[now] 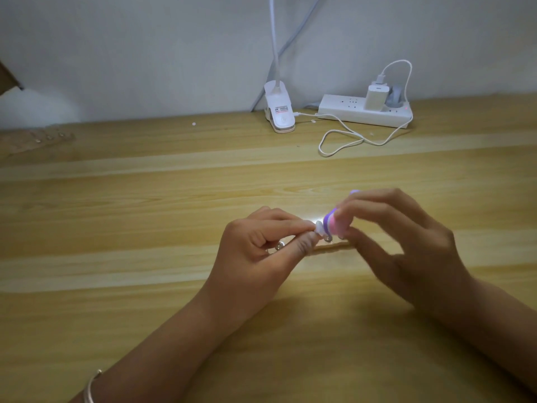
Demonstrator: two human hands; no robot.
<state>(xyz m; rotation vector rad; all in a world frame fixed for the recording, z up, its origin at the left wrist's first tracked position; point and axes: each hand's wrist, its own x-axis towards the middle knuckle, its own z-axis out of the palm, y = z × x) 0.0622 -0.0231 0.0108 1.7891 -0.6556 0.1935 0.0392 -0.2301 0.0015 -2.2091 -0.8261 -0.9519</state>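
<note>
Above the middle of the wooden table (145, 228), my right hand (406, 245) pinches a small pink and purple toy (334, 225) between thumb and fingers. My left hand (255, 248) pinches a small white piece (319, 228) at the toy's left end, with its other fingers curled. A small silvery round part (328, 238) hangs under the toy, and another silvery bit (279, 245) shows by my left palm. The image is blurred there, so the toy's shape is unclear.
A white clip lamp (280, 114) stands at the table's back edge by the wall. A white power strip (363, 112) with a charger plugged in lies to its right, and a white cable (343, 139) loops in front. A bangle (90, 388) circles my left wrist.
</note>
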